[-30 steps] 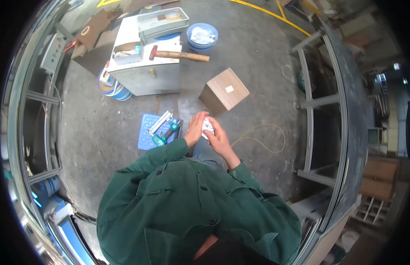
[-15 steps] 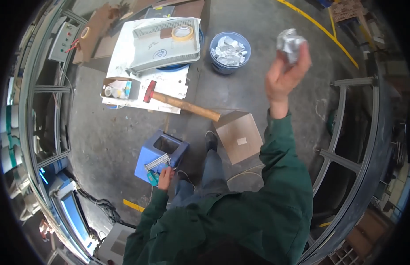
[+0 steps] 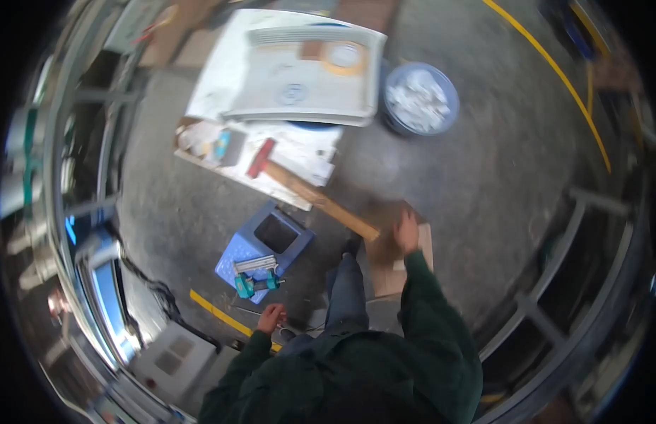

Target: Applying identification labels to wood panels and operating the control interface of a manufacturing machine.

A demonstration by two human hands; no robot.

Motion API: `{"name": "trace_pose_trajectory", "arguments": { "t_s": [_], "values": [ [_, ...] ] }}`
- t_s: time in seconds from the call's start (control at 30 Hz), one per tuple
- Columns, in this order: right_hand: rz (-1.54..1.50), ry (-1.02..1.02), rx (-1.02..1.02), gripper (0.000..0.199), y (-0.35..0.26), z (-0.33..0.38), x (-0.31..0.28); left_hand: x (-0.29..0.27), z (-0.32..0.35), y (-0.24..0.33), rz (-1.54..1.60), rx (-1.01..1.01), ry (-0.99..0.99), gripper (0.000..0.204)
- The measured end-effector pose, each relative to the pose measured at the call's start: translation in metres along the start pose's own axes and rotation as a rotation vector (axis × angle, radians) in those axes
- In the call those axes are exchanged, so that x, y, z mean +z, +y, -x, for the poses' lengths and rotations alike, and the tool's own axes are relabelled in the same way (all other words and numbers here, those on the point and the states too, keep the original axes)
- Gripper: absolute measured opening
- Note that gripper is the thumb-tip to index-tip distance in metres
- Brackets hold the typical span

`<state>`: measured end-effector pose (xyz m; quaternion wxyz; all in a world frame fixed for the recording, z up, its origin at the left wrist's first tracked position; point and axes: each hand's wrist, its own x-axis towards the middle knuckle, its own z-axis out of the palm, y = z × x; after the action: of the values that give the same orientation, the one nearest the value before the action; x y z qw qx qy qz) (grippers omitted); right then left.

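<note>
My right hand [image 3: 408, 233] is over the brown wooden box [image 3: 386, 272], fingers apart and no paper in them; blur hides whether it touches the box. Low on the left, my left hand [image 3: 272, 318] is loosely open and holds nothing. Just beyond it, a teal nail gun or stapler [image 3: 252, 284] with a silver magazine rests on a blue plastic stool [image 3: 300, 244]. A hammer [image 3: 321, 201] with a red head and wooden handle lies between the white board [image 3: 208, 99] and the box, its handle end near my right hand.
A blue bucket [image 3: 390, 120] full of crumpled white paper stands right of a grey plastic tray [image 3: 264, 92] that holds a tape roll [image 3: 343, 56]. A small open carton [image 3: 232, 148] sits on the board. Metal frames [image 3: 543, 321] flank both sides.
My right hand has come down from the upper right to the box, and the crumpled silvery-white piece has left it. My left hand has let go of the teal tool and drawn back.
</note>
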<state>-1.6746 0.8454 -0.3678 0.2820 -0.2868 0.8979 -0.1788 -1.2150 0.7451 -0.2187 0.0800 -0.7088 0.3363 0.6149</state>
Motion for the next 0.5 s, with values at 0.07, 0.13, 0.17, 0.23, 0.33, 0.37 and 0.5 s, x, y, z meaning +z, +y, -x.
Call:
{"name": "trace_pose_trajectory", "arguments": {
  "t_s": [0.07, 0.13, 0.17, 0.23, 0.33, 0.37, 0.5],
  "values": [
    [-0.015, -0.167, -0.031, 0.034, -0.009, 0.053, 0.015, -0.002, -0.008, 0.000, 0.038, 0.065, -0.097, 0.030],
    [-0.015, -0.213, -0.239, 0.027, -0.030, 0.097, 0.026, -0.007, -0.013, 0.007, 0.002, 0.163, -0.143, 0.027],
    [-0.014, -0.346, -0.258, 0.028, -0.039, 0.113, 0.031, -0.014, -0.022, 0.007, -0.011, 0.236, -0.198, 0.026],
    [-0.062, -0.465, -0.497, 0.034, -0.059, 0.136, 0.036, -0.033, -0.025, 0.027, -0.024, 0.365, -0.206, 0.025],
    [0.127, -0.694, -0.677, 0.037, -0.112, 0.138, 0.050, -0.117, -0.027, 0.066, 0.005, 0.620, -0.032, 0.024],
    [0.198, -0.772, -0.770, 0.037, -0.133, 0.138, 0.053, -0.150, -0.018, 0.085, 0.035, 0.811, 0.155, 0.023],
    [0.611, -0.848, -1.009, 0.038, -0.222, 0.145, 0.074, -0.300, 0.093, 0.186, -0.178, 1.061, 0.485, 0.025]
  ]
}}
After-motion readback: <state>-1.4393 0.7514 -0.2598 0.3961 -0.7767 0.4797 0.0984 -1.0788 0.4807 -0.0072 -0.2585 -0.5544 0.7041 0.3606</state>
